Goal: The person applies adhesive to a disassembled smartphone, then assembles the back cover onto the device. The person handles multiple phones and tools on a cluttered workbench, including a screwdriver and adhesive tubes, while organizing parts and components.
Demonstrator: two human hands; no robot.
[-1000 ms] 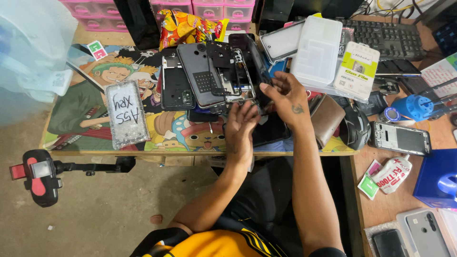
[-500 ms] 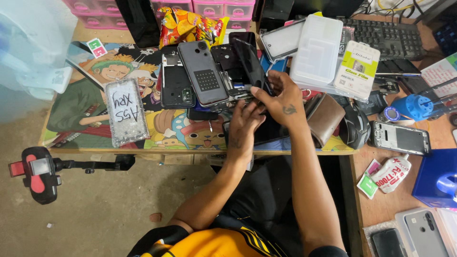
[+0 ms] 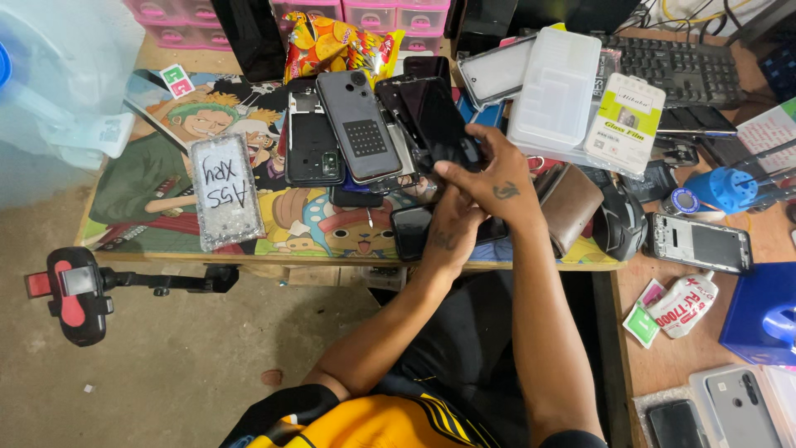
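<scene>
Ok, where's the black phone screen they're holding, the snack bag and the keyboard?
black phone screen (image 3: 435, 116), head view, middle of the glass.
snack bag (image 3: 336, 46), head view, its front.
keyboard (image 3: 676, 70), head view, the keys.

Two hands (image 3: 477, 199), one keyboard (image 3: 676, 70), one snack bag (image 3: 336, 46), one mouse (image 3: 620, 224).

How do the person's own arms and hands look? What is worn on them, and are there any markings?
Both forearms are bare, with no sleeves over them, no gloves and no watch or bracelet in view. The right hand carries a small dark tattoo on its back. The left hand also shows a dark tattoo mark on its back. Near the bottom edge, a yellow garment with black stripes covers the body.
</scene>
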